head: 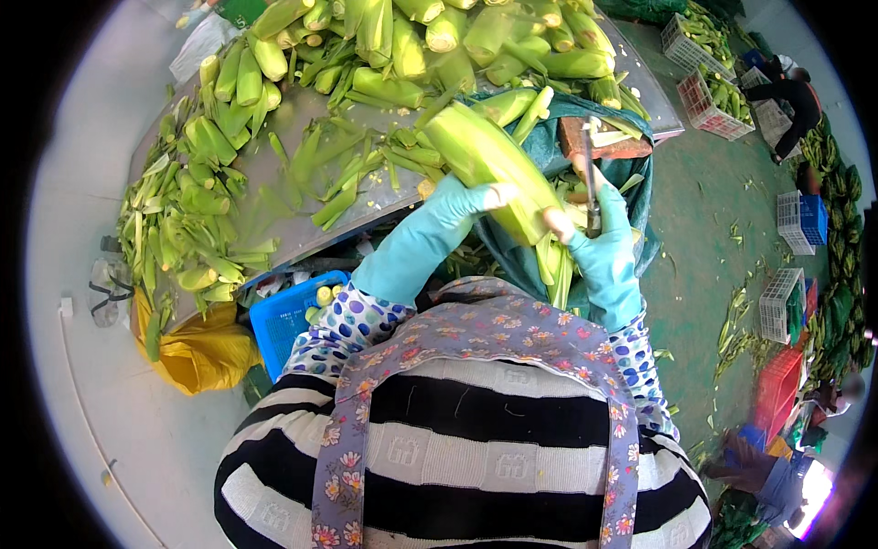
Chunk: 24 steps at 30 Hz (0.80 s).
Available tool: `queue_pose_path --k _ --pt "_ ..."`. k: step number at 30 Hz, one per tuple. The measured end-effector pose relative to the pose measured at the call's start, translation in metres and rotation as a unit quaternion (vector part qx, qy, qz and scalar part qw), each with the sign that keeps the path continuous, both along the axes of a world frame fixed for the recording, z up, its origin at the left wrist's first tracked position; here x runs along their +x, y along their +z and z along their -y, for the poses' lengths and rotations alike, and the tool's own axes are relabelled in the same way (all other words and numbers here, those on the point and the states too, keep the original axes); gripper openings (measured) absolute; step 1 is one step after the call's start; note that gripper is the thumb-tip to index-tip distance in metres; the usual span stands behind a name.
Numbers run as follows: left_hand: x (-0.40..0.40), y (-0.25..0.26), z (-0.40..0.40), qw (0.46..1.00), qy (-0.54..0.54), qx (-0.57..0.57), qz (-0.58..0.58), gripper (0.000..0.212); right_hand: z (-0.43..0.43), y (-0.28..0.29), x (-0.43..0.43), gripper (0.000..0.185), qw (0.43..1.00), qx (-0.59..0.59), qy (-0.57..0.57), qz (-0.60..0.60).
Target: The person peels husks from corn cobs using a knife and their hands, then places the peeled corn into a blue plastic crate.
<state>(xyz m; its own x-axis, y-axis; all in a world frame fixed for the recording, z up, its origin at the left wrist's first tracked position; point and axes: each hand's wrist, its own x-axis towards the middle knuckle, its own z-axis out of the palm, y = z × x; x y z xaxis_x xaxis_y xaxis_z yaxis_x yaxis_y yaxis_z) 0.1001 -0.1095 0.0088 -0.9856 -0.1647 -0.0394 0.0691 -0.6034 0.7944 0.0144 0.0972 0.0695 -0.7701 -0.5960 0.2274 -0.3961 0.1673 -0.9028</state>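
An ear of corn in green husk [490, 165] lies slantwise between my hands. My left hand [473, 199], in a teal glove with bare fingertips, grips its middle. My right hand [593, 219], gloved alike, holds a knife [590, 171] with the blade pointing away from me, and its thumb presses the ear's lower end, where loose husk leaves [554, 274] hang down. Below and behind the ear is a dark green sack [645, 206], its mouth open, with husk scraps in it. A brick [571, 137] with husk pieces on it rests at the sack's far rim.
A metal table [274, 199] carries piled corn ears [405, 55] and cut husks [199, 185]. A blue basket [281, 322] and a yellow sack [206, 350] stand at the left. Crates of corn [713, 113], a red crate [778, 391] and several people are at the right.
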Motion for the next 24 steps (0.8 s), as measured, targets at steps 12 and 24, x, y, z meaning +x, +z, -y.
queue_pose_path --k 12,24 --pt "0.004 0.031 -0.021 0.972 -0.122 -0.185 0.079 0.086 -0.012 -0.043 -0.035 0.031 0.932 -0.028 0.123 0.339" --pt "-0.010 0.012 -0.069 0.969 0.131 -0.130 0.164 0.073 -0.005 -0.058 -0.014 0.025 0.887 -0.184 0.068 0.418"
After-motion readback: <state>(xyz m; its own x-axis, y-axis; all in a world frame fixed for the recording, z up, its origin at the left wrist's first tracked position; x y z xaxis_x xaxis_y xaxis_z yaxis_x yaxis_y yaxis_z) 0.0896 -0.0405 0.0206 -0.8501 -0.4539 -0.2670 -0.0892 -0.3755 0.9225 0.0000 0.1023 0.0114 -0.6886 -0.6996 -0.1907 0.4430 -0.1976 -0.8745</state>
